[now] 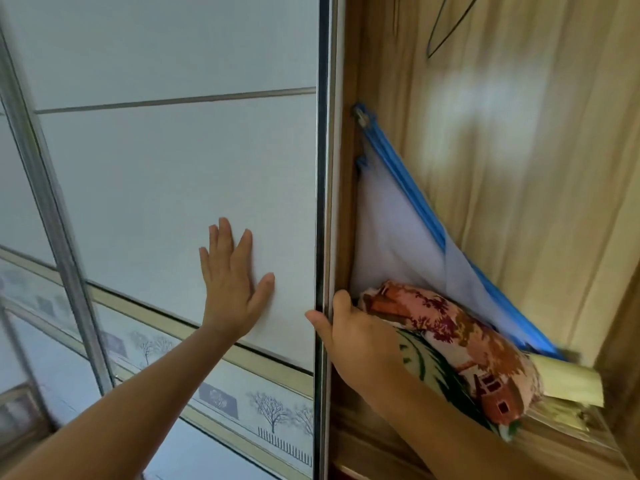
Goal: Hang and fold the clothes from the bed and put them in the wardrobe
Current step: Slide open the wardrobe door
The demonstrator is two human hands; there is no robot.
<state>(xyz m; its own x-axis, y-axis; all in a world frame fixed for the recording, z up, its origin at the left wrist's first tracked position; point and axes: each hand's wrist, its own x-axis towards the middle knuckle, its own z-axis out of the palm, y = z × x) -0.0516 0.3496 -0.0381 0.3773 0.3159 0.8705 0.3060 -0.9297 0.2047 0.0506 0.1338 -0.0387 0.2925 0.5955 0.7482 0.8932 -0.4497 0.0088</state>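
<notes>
Gripping the metal-trimmed edge of the sliding door (173, 161), the right hand (356, 336) has its thumb on the near face and its fingers curled round behind. The left hand (230, 278) lies flat on the pale panel further left, fingers straight and spread, holding nothing.

The door looks rigid and tall, and probably runs on a track. The edge grip gives the real pull, while the flat palm works by friction alone and could slide on the smooth face. Whether the door is being opened or closed cannot be told.

Just beside the right hand, inside the wardrobe (519, 150), sits the floral bundle (460, 344), a folded piece of cloth. It looks soft, light and floppy. Scooping it from underneath with both hands should keep the fold, whereas a pull on one corner would likely undo it.

Its near end bulges towards the door's path, so the cloth could snag, and the fingers behind the edge could be nipped against the wooden frame.

Behind the bundle, a pale cloth with blue trim (398, 237) hangs from hooks on the left inner wall and slants down to the right. A yellowish pack (568, 379) lies at the bundle's right. Higher up there is open room in front of the wooden back, with a wire hanger (446, 32) at the top.
</notes>
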